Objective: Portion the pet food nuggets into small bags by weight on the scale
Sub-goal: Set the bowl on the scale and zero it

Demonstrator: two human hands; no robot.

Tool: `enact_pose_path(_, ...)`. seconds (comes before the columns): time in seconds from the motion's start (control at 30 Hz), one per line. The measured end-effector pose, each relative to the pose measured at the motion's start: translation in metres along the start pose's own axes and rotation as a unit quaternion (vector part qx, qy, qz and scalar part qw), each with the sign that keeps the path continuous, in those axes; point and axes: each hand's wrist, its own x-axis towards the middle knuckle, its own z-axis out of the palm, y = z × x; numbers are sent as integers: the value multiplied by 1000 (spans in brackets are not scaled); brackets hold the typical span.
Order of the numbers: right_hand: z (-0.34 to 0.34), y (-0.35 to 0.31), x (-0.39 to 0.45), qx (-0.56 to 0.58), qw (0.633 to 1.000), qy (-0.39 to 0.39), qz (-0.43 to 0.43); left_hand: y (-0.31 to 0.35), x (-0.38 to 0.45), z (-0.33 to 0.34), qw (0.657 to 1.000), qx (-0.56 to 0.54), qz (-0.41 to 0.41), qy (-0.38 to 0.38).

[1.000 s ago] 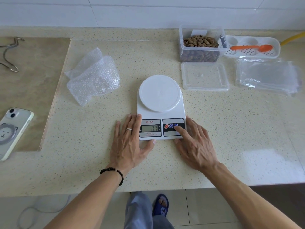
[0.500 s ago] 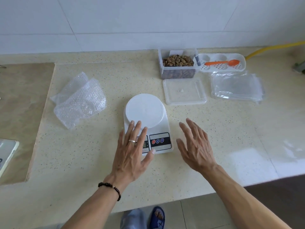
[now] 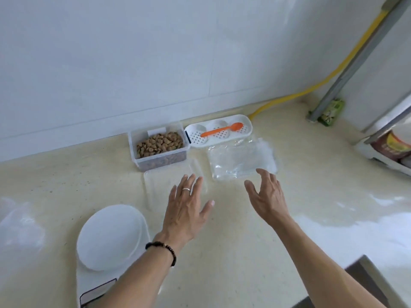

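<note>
A clear tub of brown pet food nuggets [image 3: 159, 145] stands at the back by the wall. Its clear lid [image 3: 160, 181] lies flat in front of it. A stack of small clear bags [image 3: 241, 161] lies right of the lid. An orange spoon [image 3: 222, 130] rests in a white perforated tray [image 3: 245, 134] behind the bags. The white scale [image 3: 109, 238] sits at lower left with a bare platform; my left forearm hides most of its display. My left hand [image 3: 185, 210] hovers with straight fingers over the lid's near edge. My right hand [image 3: 268, 196] is spread just short of the bags, holding nothing.
A yellow hose [image 3: 311, 85] runs along the wall to the back right corner. A grey post with a green packet [image 3: 331, 111] stands there, and a white appliance with a red jar [image 3: 391, 147] juts in at the right. Bubble wrap [image 3: 20, 225] blurs at far left.
Both hands have left the scale and moved forward and right, toward the lid and the bags. The view has swung right and up.
</note>
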Motion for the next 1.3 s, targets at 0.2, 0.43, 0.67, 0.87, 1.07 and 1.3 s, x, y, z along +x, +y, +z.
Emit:
enact_pose_path(0.2, -16, 29, 92, -35, 999, -7, 31, 43, 92, 25, 997, -14, -70, -16)
enact_pose_path(0.43, -16, 49, 149, -16, 996, -71, 50, 57, 141, 43, 986, 56, -159, 12)
enact_pose_path(0.67, -29, 49, 155, 44, 998, -31, 37, 63, 151, 40, 982, -70, -133, 117)
enact_pose_path(0.87, -49, 33, 155, 151, 985, 32, 75, 72, 148, 22, 957, -186, -108, 192)
enact_pose_path(1.07, -65, 8, 133, 250, 961, 66, 96, 61, 132, -7, 927, -292, -156, 175)
enact_pose_path(1.3, -44, -33, 98, 328, 941, 16, 81, 16, 83, -32, 886, -338, -239, 210)
